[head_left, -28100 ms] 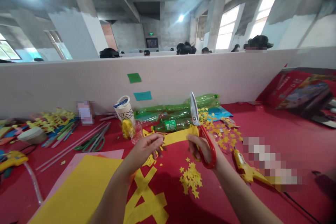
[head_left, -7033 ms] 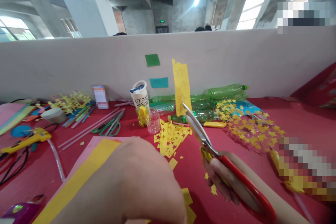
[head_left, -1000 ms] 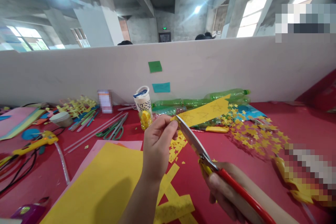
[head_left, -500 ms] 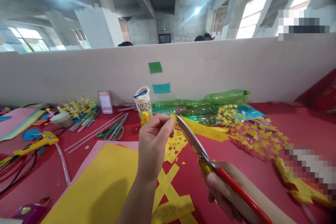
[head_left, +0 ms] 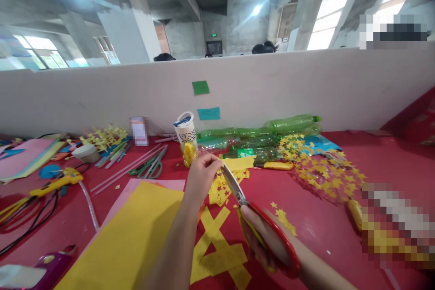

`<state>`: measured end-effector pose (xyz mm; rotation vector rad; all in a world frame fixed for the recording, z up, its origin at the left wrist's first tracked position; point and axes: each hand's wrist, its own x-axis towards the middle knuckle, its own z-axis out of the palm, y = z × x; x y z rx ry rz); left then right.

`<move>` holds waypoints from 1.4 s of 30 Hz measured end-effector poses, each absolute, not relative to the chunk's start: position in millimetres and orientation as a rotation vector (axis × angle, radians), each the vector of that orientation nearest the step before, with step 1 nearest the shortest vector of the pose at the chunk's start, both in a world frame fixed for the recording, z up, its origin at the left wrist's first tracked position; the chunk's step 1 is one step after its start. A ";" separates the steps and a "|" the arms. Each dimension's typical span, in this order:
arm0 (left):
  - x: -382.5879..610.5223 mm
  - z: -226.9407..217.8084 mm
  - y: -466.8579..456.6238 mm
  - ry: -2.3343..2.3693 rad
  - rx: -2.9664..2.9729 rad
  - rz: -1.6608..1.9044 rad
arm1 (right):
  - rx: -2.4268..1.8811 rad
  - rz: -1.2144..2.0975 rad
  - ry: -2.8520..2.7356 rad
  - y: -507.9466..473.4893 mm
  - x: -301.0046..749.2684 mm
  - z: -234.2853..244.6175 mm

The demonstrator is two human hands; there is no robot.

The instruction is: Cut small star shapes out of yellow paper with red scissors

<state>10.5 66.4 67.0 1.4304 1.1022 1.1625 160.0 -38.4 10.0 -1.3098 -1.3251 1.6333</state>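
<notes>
Here, one end of a yellow paper strip [head_left: 239, 163] is pinched between the thumb and fingers of the left hand [head_left: 203, 176], which is closed narrowly at the tips. From this grip the strip is extended rightward, in front of the green bottles [head_left: 294, 123] that are laid along the base of the white partition [head_left: 129, 93]. By the right hand [head_left: 260, 235], a pair of red-handled scissors [head_left: 240, 197] is gripped, with the fingers wrapped about the handles; the blades are pointed up and leftward, and their tips are brought close to the left fingertips and the strip. Whether the blades are parted cannot be told.

Beneath the blades, paper scraps [head_left: 219, 190] pierced with star-shaped holes are spread on the red bench [head_left: 326, 240]. Nearer the viewer, crossed yellow strips [head_left: 220, 258] are laid between the two forearms. A small heap of stars [head_left: 285, 221] is partly hidden by the right hand, and many more stars [head_left: 326, 170] are scattered farther right. On the left, a large yellow sheet [head_left: 125, 235] is placed over a pink sheet [head_left: 136, 185], and its right part is covered by the left forearm.
</notes>
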 end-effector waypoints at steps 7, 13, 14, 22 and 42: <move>8.6 28.8 63.1 1.154 1.272 1.128 | -1.440 1.665 -1.223 -40.2 149.6 -3.6; -11.9 9.6 40.5 1.125 1.193 1.058 | -1.522 1.711 -1.308 -52.0 160.7 -7.4; -14.6 8.4 36.1 1.123 1.176 1.047 | -1.542 1.709 -1.341 -55.5 163.9 -6.1; -30.1 -17.4 28.1 1.199 1.195 1.029 | -1.587 1.637 -1.595 -70.0 185.6 -0.5; 23.6 -4.1 -11.5 0.939 1.887 0.521 | -1.491 1.414 -1.237 -53.3 191.4 -11.3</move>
